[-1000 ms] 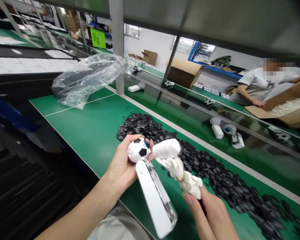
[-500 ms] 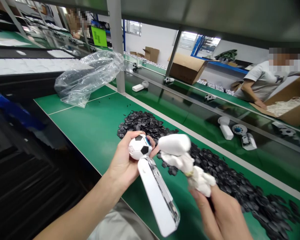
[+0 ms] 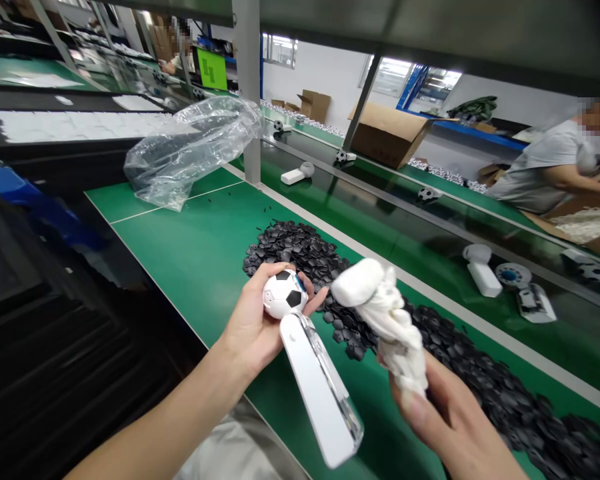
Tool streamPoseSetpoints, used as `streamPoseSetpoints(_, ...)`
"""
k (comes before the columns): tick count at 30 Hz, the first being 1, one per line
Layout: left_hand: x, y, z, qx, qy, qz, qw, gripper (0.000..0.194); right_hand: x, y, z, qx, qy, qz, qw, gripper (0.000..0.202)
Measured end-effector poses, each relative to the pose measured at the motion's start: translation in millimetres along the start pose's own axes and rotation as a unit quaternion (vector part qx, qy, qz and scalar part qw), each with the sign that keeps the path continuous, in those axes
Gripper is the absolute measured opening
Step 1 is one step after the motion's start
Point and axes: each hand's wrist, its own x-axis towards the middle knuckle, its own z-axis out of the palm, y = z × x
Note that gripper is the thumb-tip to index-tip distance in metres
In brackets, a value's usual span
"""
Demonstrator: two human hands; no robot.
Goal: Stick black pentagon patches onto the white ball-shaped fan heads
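Observation:
My left hand (image 3: 253,327) is closed around the ball-shaped head of a white device (image 3: 317,393). The head has a black-and-white soccer-ball pattern with a bit of blue on its right side. Its long handle points down toward me, and one side stands open on the parts inside. In my right hand (image 3: 447,410) is a mallet wrapped in white cloth (image 3: 363,283), gripped by its bunched lower end. Its rounded head is up, just right of the ball and apart from it. Behind both hands lies a long heap of black pentagon-shaped pieces (image 3: 300,247).
A clear plastic bag (image 3: 195,150) lies at the far left of the green table (image 3: 170,247). Beyond the table's white edge strip, a belt (image 3: 380,227) carries several similar devices. A metal post (image 3: 249,93) rises at the back. Across the belt, a person (image 3: 555,160) reaches into a carton.
The wrapped mallet has tilted and moved a little to the right, away from the ball. My left hand keeps its hold on the device. The view has shifted slightly.

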Motion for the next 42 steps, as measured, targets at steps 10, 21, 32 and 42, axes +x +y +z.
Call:
streamPoseSetpoints(10, 2, -6, 3.4, -0.01, 0.017, -0.008, 1.0, 0.018, 8, -7, 19, -0.105, 0.171, -0.265, 0.943, 0.031)
streamPoseSetpoints(21, 3, -10, 3.9, 0.008, 0.009, 0.015, 1.0, 0.019, 5, -6, 20, -0.158, 0.174, -0.359, 0.903, 0.024)
streamPoseSetpoints(32, 4, -15, 5.8, 0.024, 0.002, -0.001, 1.0, 0.022, 9, -14, 21, -0.129, 0.041, -0.347, 0.928, 0.027)
streamPoseSetpoints(42, 2, -11, 10.0, 0.037, 0.004, 0.005, 0.999, 0.022, 9, -20, 19, -0.109, 0.049, -0.303, 0.945, 0.028)
